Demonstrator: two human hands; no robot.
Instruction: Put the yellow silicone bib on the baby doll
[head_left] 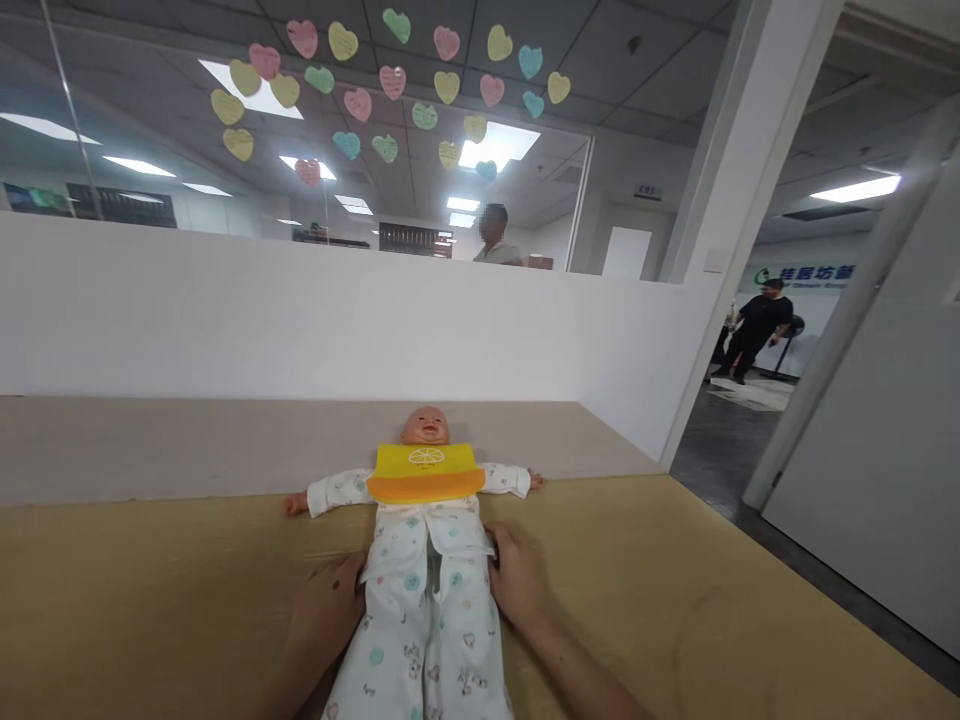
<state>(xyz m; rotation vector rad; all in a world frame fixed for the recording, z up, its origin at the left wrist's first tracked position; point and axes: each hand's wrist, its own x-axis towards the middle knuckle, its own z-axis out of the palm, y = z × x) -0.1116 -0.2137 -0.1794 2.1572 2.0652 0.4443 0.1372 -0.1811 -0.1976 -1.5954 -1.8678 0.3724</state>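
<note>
A baby doll [426,428] lies on its back on the table, head away from me and arms spread. Over its chest lies a yellow bib [424,472] with an orange lower edge and a citrus-slice print. The doll wears a white patterned shirt [397,540] and matching trousers [457,640]. At the left side of the shirt's hem, my left hand [330,605] is closed on the cloth, its fingertips partly hidden. My right hand [517,575] pinches the hem on the other side, thumb uppermost.
The tan tabletop [637,600] runs to a low white wall [300,320] with glass above, dotted with heart-shaped notes [392,82]. A person [499,240] is beyond the glass. Through the doorway at right, another person [761,325] stands near an open door [877,430].
</note>
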